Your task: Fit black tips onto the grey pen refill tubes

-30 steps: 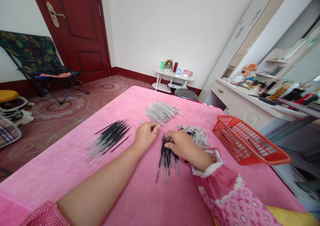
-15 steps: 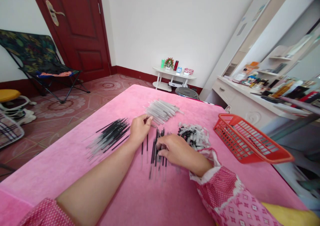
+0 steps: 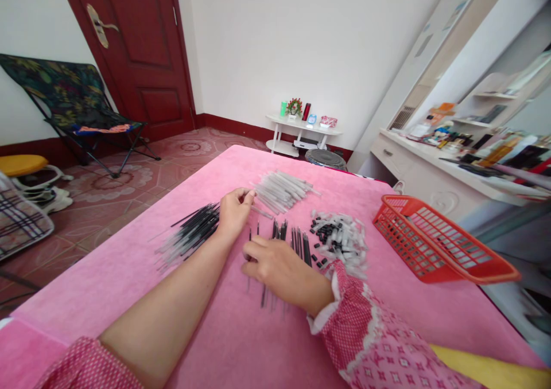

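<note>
My left hand (image 3: 236,210) is closed in a pinch at the left edge of a pile of whitish tubes (image 3: 282,191). One single tube (image 3: 263,213) lies just below its fingertips; whether the fingers hold anything is hidden. Thumb and fingers of my right hand (image 3: 275,265) close over a slim black rod, seemingly a pen refill (image 3: 248,284), the leftmost of a loose row on the cloth. More refills (image 3: 300,241) lie side by side beyond that hand. A bigger bundle of black refills (image 3: 193,231) with clear ends rests left of my left forearm.
Small black and whitish caps (image 3: 342,237) are heaped to the right. A red plastic basket (image 3: 424,254) stands at the right edge of the pink-covered table (image 3: 232,343). Beyond are a cluttered white dresser (image 3: 447,159), a low white stand (image 3: 301,125) and a folding chair (image 3: 64,99).
My right hand has shifted left across the row, uncovering refills on the row's right side. My left hand has drawn slightly back and left from the tubes. The view has turned a little.
</note>
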Action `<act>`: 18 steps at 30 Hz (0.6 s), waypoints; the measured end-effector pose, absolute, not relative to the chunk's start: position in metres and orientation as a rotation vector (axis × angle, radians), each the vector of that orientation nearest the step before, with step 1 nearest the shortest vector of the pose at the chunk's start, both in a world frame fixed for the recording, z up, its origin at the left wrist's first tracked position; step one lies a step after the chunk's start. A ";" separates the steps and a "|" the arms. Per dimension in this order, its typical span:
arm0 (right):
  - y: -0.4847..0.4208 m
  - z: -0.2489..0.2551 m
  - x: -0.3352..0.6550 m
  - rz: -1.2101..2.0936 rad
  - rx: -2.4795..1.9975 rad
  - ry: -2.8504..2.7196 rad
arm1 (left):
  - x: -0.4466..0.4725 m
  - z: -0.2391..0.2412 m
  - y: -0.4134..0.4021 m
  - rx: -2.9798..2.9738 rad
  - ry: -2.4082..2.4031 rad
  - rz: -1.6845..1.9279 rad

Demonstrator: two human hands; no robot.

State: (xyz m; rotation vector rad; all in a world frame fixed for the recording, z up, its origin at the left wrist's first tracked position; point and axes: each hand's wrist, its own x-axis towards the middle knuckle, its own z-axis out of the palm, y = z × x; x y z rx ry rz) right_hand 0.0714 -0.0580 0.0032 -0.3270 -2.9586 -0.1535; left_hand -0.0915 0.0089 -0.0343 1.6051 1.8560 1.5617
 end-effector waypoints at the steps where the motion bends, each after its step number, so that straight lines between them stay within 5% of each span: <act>1: -0.058 0.003 0.071 -0.171 -0.300 -2.967 | -0.093 -0.035 0.010 1.626 1.877 1.538; 18: -0.047 -0.001 0.078 -0.280 -0.043 -2.987 | -0.100 -0.044 0.010 2.377 2.062 0.785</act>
